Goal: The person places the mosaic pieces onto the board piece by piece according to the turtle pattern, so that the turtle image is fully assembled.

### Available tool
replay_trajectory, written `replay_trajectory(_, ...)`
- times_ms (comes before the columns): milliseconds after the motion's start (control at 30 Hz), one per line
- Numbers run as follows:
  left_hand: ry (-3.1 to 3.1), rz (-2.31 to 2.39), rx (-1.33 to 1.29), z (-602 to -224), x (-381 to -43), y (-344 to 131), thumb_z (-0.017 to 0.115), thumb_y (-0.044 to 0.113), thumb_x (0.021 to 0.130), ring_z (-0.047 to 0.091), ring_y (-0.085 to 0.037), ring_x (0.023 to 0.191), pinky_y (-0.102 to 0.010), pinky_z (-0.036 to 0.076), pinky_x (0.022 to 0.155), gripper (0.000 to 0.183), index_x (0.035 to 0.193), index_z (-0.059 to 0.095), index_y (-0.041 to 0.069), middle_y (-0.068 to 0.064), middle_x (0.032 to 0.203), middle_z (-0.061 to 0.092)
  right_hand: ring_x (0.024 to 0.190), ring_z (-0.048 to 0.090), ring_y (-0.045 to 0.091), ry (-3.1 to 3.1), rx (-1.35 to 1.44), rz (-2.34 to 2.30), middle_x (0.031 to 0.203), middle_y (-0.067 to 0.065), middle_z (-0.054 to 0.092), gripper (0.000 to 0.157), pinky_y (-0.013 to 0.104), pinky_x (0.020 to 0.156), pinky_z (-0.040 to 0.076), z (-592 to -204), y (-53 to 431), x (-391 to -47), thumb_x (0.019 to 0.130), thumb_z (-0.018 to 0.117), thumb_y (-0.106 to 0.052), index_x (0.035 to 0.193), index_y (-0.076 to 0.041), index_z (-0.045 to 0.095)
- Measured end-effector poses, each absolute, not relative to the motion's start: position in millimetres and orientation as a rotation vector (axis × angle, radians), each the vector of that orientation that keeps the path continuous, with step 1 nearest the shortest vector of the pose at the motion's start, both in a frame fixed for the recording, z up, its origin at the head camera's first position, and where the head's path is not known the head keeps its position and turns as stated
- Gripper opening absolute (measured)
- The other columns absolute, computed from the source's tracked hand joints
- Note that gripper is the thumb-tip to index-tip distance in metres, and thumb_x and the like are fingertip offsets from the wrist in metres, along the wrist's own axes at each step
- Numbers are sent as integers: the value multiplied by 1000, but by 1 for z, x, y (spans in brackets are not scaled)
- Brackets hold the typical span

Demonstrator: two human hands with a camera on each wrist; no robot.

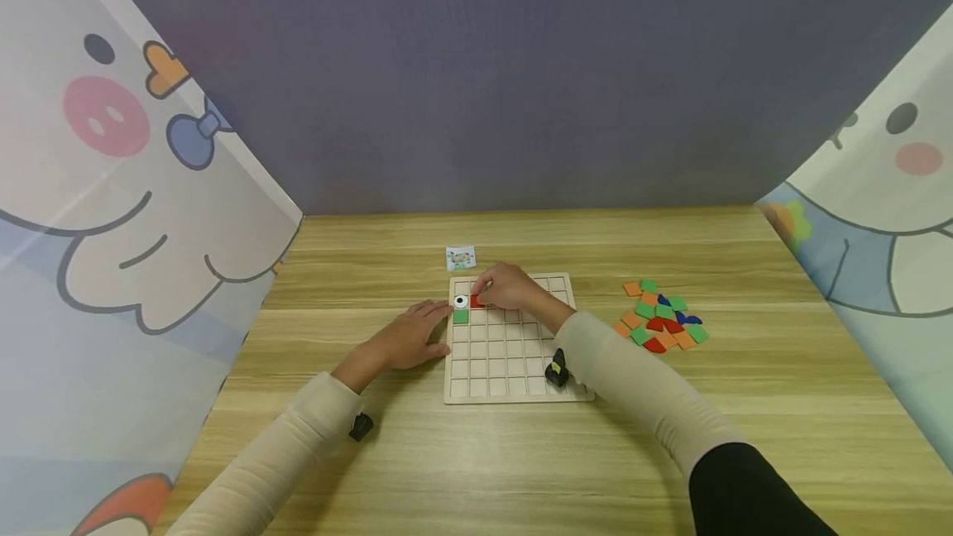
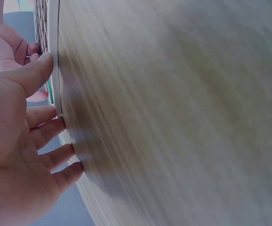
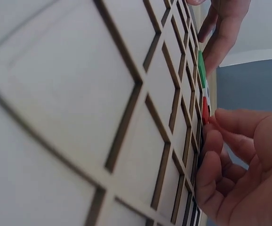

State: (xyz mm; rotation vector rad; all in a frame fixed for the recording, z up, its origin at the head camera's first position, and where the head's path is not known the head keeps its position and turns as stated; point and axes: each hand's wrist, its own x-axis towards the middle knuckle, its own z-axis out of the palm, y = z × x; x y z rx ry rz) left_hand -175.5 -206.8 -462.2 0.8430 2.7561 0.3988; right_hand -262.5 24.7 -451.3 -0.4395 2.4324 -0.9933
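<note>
A wooden grid board (image 1: 506, 395) lies on the table. In its upper left cells sit a white eye tile (image 1: 461, 302) with a black pupil and, just below it, a green square tile (image 1: 461, 317). My right hand (image 1: 508, 288) reaches over the board and pinches a red tile (image 1: 476, 302) right beside the eye tile; in the right wrist view the red tile (image 3: 205, 110) shows at the thumb and finger tips. My left hand (image 1: 405, 336) rests along the board's left edge, its fingers extended, fingertips (image 2: 70, 150) touching the table by the rim.
To the right of the board lies a loose pile of tiles (image 1: 663, 317) in orange, green, red and blue. A small picture card (image 1: 461, 258) lies behind the board's upper left corner. Beyond the table (image 1: 782, 404) stand a grey panel and cartoon-printed cloth.
</note>
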Motion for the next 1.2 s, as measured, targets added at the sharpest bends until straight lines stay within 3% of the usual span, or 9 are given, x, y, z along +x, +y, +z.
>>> replay_trajectory(400,2762,384,839,-464,-176,-207,65,36,97,31,-40,144,-52,28,118,73,153,35,0,-17,156,37,61,54,17,2367,-515,-1064,76,10,66,23,30,55,47,-451,41,-263,96,63,-23,116,-16,72)
replay_trajectory(633,2755,403,827,-462,-176,-206,65,35,97,30,-40,145,-53,27,118,73,153,35,0,-17,157,36,71,63,23,2377,-522,-1060,89,8,68,27,32,61,50,-446,56,-266,97,63,-25,121,-16,71)
replay_trajectory(1000,2763,419,858,-461,-174,-207,66,32,97,32,-40,143,-54,29,117,71,151,36,-2,-19,155,38,81,63,27,2369,-475,-1127,99,12,67,32,35,64,52,-444,93,-273,98,63,-25,128,-15,68)
replay_trajectory(1200,2760,418,850,-463,-175,-208,65,35,97,31,-40,144,-53,27,118,72,153,35,0,-18,156,37,63,52,23,2367,-450,-1157,87,18,66,35,33,54,43,-441,118,-276,99,61,-24,131,-11,65)
